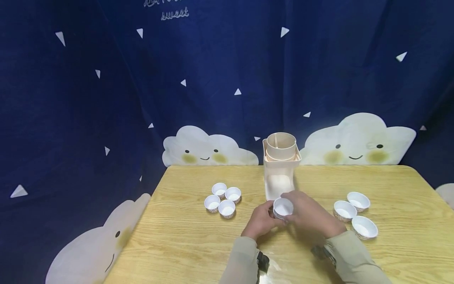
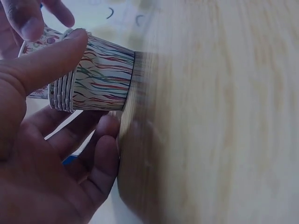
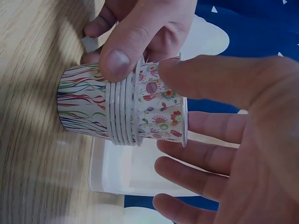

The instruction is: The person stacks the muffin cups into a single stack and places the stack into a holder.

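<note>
A stack of nested paper cups is between my hands in front of the beige dispenser. Wavy coloured stripes cover the outer paper cup, and several white rims are packed above it. My left hand grips this stack, thumb along the rims, its base close over the table in the left wrist view. From the top sticks out a flower-patterned paper cup. My right hand pinches that cup near its rim, thumb on one side and fingers on the other, the lower fingers spread loosely.
Behind the hands, a beige dispenser with a round tube on top stands at the table's back edge. Several small paper cups are grouped at left; three more paper cups stand at right. A dark blue curtain hangs behind the wooden table.
</note>
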`<state>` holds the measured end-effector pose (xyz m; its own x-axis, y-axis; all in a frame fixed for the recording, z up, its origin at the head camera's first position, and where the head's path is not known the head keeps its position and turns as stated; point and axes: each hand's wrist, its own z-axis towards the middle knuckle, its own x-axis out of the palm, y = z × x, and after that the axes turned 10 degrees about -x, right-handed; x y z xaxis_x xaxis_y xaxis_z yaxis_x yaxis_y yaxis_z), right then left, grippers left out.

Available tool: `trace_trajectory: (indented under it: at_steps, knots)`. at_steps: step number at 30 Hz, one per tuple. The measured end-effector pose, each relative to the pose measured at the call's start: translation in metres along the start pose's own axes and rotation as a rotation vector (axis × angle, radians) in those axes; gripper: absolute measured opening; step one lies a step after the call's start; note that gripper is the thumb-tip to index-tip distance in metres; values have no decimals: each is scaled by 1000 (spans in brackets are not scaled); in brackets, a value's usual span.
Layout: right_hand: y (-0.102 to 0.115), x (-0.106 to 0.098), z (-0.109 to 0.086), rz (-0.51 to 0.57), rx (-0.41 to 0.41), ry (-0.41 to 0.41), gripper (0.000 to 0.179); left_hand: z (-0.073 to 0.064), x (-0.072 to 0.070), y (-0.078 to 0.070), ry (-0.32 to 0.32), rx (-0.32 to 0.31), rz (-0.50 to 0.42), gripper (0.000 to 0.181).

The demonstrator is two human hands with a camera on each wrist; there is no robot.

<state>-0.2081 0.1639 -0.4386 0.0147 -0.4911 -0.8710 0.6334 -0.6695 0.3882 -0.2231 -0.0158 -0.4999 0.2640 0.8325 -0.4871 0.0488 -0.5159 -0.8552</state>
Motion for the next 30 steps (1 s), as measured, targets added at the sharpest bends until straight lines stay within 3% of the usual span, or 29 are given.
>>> trace_trajectory:
  at_steps: [8, 22, 30]
  knots:
    - [-2, 2, 0, -26, -15, 5, 57, 2, 0, -2, -43, 41, 110, 55]
    - [-6, 5, 2, -42, -22, 63, 69, 2, 1, -3, -39, 36, 121, 54]
    - [-10, 4, -4, -75, -40, 43, 62, 3, -2, -1, -27, 31, 102, 56]
